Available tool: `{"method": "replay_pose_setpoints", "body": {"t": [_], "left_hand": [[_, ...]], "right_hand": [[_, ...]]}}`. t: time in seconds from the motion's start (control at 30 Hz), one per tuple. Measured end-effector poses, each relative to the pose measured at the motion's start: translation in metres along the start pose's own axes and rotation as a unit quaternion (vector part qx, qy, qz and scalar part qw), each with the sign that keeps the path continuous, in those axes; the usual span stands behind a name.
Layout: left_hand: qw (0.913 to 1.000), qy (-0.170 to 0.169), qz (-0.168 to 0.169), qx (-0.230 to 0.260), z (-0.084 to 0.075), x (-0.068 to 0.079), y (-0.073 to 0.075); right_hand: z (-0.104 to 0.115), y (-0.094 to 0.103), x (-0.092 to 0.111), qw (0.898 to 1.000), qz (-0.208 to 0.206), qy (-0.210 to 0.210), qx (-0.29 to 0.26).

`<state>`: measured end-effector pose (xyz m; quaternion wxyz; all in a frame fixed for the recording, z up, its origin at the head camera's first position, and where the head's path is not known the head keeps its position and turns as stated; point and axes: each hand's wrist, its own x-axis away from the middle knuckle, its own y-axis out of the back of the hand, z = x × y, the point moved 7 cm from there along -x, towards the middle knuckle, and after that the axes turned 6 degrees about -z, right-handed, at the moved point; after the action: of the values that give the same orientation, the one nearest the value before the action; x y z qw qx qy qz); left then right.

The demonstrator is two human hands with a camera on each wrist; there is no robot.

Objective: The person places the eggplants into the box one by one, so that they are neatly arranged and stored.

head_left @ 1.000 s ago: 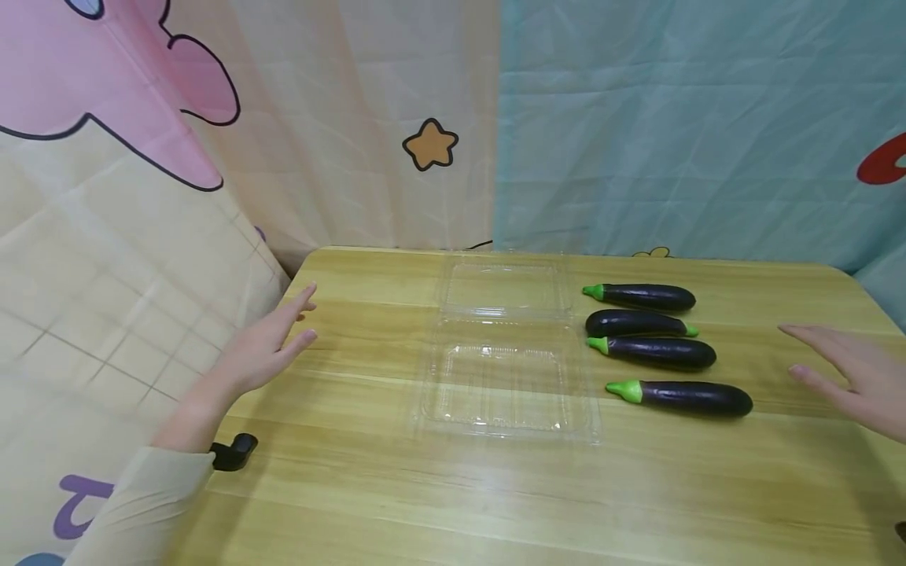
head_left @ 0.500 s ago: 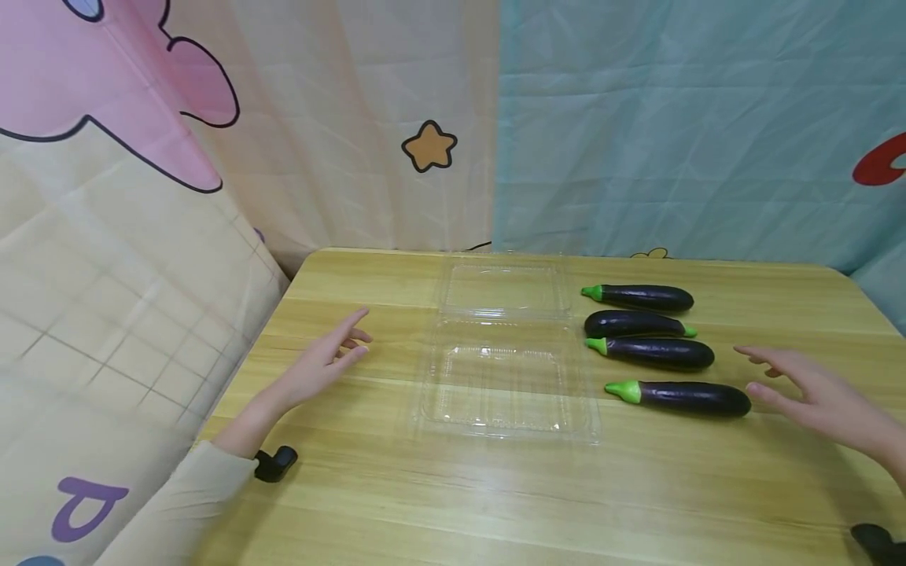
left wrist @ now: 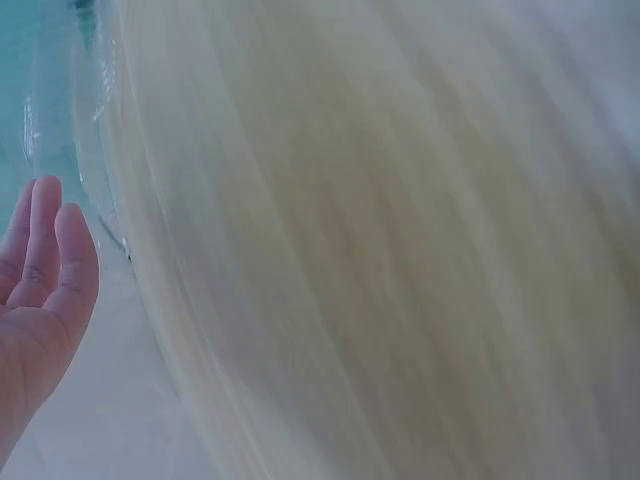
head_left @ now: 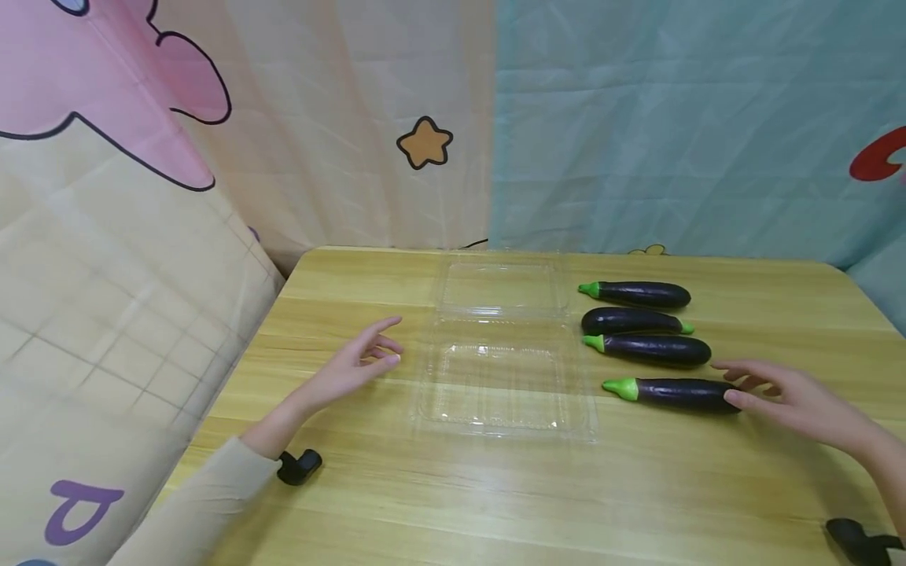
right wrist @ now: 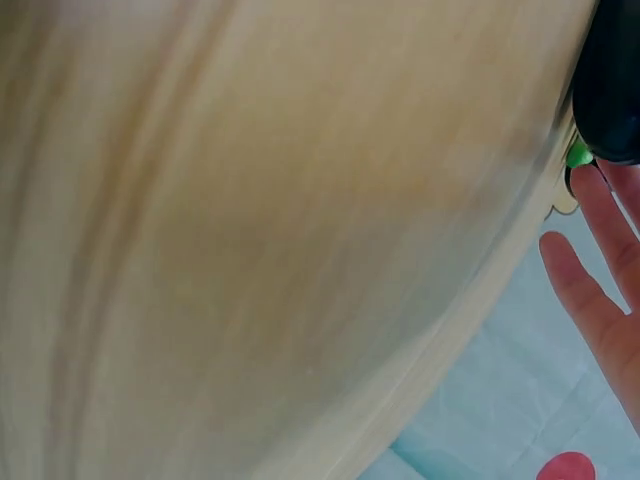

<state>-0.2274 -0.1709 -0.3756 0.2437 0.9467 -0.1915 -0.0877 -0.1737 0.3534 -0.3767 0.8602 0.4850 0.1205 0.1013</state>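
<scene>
Several dark purple eggplants with green stems lie on the right half of the table in the head view. My right hand (head_left: 793, 405) is at the blunt end of the nearest eggplant (head_left: 683, 395), its fingers loosely spread around that end; whether they touch it I cannot tell. In the right wrist view an eggplant (right wrist: 610, 85) shows just beyond the fingertips. A clear plastic clamshell box (head_left: 495, 428) stands unfolded left of the eggplants, its lid (head_left: 504, 283) toward the back. My left hand (head_left: 350, 365) hovers left of the box with relaxed fingers and holds nothing.
Behind the nearest eggplant lie a second eggplant (head_left: 651, 350), a third eggplant (head_left: 630, 321) and a far eggplant (head_left: 640, 294). The wooden table (head_left: 425, 503) meets a printed curtain (head_left: 340, 126) at its back and left.
Both hands have moved inward over the table. The right one has come up to the nearest eggplant, and the left one has come closer to the box. The eggplants and box have stayed put.
</scene>
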Motion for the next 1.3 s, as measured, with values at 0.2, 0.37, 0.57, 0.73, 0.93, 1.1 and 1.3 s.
{"method": "replay_pose_setpoints", "body": {"t": [0.2, 0.37, 0.57, 0.73, 0.93, 1.1, 1.3], "left_hand": [[0.9993, 0.012, 0.013, 0.034, -0.001, -0.005, -0.011], [0.9962, 0.035, 0.025, 0.076, 0.0, -0.006, -0.019], [0.9931, 0.049, 0.038, 0.1, -0.005, -0.006, -0.028], [0.9932, 0.051, 0.037, 0.098, -0.008, -0.007, -0.032], [0.9915, 0.06, 0.038, 0.109, -0.007, -0.009, -0.033], [0.9865, 0.07, 0.047, 0.141, -0.006, -0.01, -0.035], [0.9809, 0.08, 0.054, 0.169, -0.004, -0.011, -0.036]], "right_hand": [[0.004, -0.004, -0.002, 1.0, -0.011, 0.02, -0.004], [0.002, -0.006, -0.002, 0.999, -0.016, 0.041, 0.004], [0.002, -0.007, -0.001, 0.998, -0.02, 0.054, 0.008], [0.005, -0.008, -0.002, 0.998, -0.017, 0.057, -0.003], [0.012, -0.009, -0.004, 0.996, -0.032, 0.083, -0.015], [0.013, -0.008, -0.006, 0.996, -0.046, 0.075, -0.02], [0.015, -0.007, -0.007, 0.996, -0.043, 0.065, -0.035]]}}
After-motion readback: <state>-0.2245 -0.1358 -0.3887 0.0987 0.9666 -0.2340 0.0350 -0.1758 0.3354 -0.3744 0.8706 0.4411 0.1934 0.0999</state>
